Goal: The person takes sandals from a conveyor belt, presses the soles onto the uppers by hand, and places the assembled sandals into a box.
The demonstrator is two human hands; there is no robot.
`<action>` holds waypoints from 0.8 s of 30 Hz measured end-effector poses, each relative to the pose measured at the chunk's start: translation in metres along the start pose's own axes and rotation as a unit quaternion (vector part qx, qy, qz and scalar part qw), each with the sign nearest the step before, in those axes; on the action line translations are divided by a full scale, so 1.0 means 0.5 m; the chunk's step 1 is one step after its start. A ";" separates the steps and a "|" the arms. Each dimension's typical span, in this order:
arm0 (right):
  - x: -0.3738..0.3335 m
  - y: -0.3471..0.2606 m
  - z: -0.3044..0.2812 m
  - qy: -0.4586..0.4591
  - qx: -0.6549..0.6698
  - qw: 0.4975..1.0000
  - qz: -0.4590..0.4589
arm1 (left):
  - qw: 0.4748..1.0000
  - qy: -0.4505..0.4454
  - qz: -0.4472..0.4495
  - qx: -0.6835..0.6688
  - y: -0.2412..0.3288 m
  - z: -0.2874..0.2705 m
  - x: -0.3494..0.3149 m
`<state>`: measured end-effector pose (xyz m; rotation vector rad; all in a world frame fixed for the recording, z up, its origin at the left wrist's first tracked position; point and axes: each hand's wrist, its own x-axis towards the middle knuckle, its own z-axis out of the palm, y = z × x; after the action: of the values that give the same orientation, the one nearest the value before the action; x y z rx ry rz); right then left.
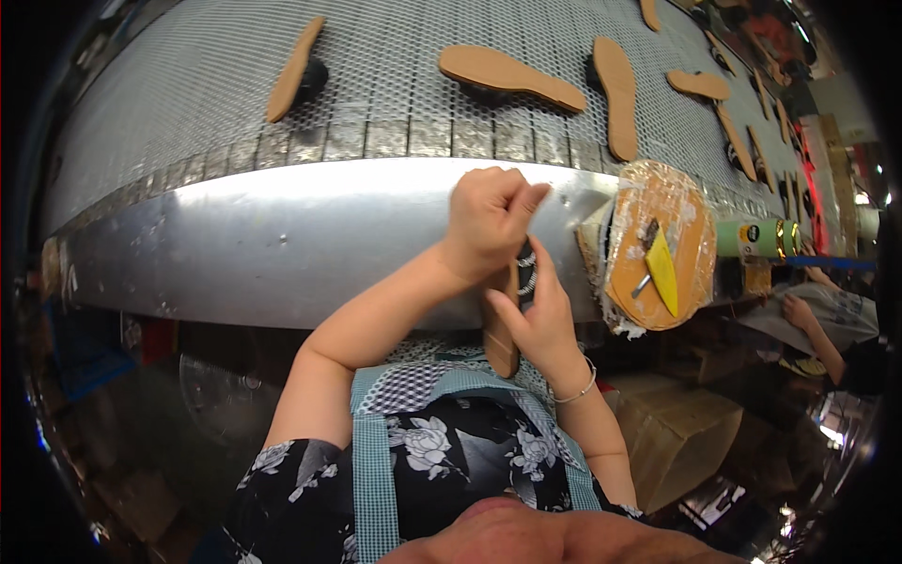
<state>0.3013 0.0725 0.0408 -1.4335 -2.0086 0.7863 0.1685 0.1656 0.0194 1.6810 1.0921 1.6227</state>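
My right hand [547, 324] is wrapped round a sandal with a tan sole [501, 343] and a black strap with pale beading [528, 273]. The sandal stands on edge in front of my apron, its sole turned to the left. My left hand [490, 221] is closed in a fist over the sandal's far end, just above the bare metal ledge [282, 249]. Its fingers are curled inward, and what they grip, if anything, is hidden.
Tan-soled sandals [512, 77] lie scattered on a mesh conveyor belt [395, 56] beyond the ledge. Right of my hands, a plastic-wrapped pad [691, 216] bears a yellow tool [661, 268] with metal parts. A cardboard box [676, 442] stands below. Another person's arm [817, 334] shows at far right.
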 end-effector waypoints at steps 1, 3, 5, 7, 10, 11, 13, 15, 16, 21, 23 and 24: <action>-0.015 0.001 -0.001 -0.011 0.034 0.998 0.051 | 0.999 -0.009 0.029 0.043 0.021 -0.004 -0.008; -0.046 0.012 -0.011 -0.036 0.076 0.993 0.081 | 0.989 -0.073 0.085 0.098 0.048 -0.021 -0.032; -0.080 0.030 -0.027 -0.049 0.161 0.984 0.058 | 0.968 -0.201 0.112 0.104 0.094 -0.052 -0.060; -0.120 0.034 -0.042 -0.067 0.188 0.977 0.070 | 0.935 -0.289 0.158 0.130 0.129 -0.083 -0.078; -0.137 0.011 -0.084 -0.062 0.129 0.990 0.008 | 0.926 -0.314 0.138 0.160 0.165 -0.078 -0.105; -0.129 0.010 -0.091 -0.051 0.119 0.992 -0.002 | 0.925 -0.304 0.135 0.185 0.169 -0.074 -0.107; -0.138 0.023 -0.114 -0.067 0.138 0.987 0.042 | 0.927 -0.291 0.077 0.225 0.186 -0.060 -0.144; -0.168 0.054 -0.132 -0.108 0.180 0.977 0.046 | 0.902 -0.346 -0.031 0.256 0.214 -0.035 -0.184; -0.196 0.097 -0.141 -0.171 0.209 0.959 0.087 | 0.900 -0.359 -0.038 0.246 0.217 -0.016 -0.215; -0.274 0.205 -0.057 -0.168 0.427 0.849 0.264 | 0.889 -0.348 -0.012 0.298 0.155 0.077 -0.303; -0.249 0.185 -0.045 -0.167 0.393 0.867 0.256 | 0.891 -0.328 -0.051 0.308 0.144 0.088 -0.290; -0.249 0.190 -0.039 -0.156 0.388 0.872 0.255 | 0.880 -0.352 -0.058 0.313 0.140 0.092 -0.281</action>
<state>0.4110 -0.0185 -0.0269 -1.3672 -1.2061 1.8953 0.2347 0.0177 -0.0017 2.2795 1.3384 0.4643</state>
